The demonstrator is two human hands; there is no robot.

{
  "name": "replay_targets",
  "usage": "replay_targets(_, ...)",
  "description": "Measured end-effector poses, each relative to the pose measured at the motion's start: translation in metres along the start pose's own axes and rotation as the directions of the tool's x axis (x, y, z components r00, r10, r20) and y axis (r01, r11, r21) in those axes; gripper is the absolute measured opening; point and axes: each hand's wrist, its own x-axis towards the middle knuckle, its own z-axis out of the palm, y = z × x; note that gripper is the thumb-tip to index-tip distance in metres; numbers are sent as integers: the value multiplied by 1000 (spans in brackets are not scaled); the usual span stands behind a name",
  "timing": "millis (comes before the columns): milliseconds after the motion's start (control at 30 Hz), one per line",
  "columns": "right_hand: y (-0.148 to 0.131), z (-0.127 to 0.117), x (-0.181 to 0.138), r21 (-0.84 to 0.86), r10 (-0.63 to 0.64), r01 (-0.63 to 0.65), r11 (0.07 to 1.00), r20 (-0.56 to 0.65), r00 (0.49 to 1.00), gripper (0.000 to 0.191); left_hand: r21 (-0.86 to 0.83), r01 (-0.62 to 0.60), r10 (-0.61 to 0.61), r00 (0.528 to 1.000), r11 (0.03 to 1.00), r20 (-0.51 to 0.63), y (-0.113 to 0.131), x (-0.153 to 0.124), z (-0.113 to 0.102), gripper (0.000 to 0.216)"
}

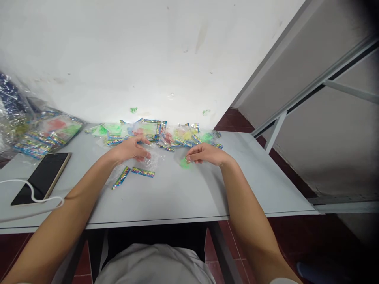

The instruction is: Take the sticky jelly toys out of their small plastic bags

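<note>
Fingers [192,156] of my right hand [204,153] pinch the green piece [185,163], between twelve and one o'clock; a light edge grip suits it. My left hand's [132,150] spread apart beside clear plastic [156,157], nearer eleven.

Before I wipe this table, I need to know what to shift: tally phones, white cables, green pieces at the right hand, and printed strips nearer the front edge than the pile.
Phone: 1
White cable: 1
Green piece at the right hand: 1
Printed strips: 2
Total: 5
</note>
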Motion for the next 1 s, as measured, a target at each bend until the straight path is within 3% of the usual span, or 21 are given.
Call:
replay_targets(200, 7, 2, 11, -48, 97, -105, 993, -148, 984, 20, 192, 60, -66, 997, 980, 27, -1, -1, -1, 60)
replay_targets(433, 7, 2, 11, -156, 50, -79, 985, -184, 982, 20, 117, -11, -3, 993, 993, 122, 5, -6, -1, 59)
replay_targets(567, 10, 1, 12, -214, 22, -61, 975, -180, 983, 22, 49, -65, 56, 986, 997, 155, 10, -8, -4, 39)
replay_targets(667, 11, 2, 13, -260, -10, -53, 964, -237, 972, 28, 68, -110, 102, 989, 992, 107, 14, -11, -5, 27)
replay_targets(833, 16, 3, 19, -413, -99, -97, 906, -429, 898, 28, 63, -236, 238, 971, 970, -23, 13, -22, 0, 31)
replay_targets(933, 12, 14, 23, -501, -231, -55, 864, -490, 840, 21, 8, -203, 202, 973, 979, -111, 4, -42, 4, 36)
replay_targets(1000, 6, 33, 26, -575, -370, 61, 816, -437, 820, 16, -4, -189, 187, 974, 982, -128, -6, -61, 6, 38)
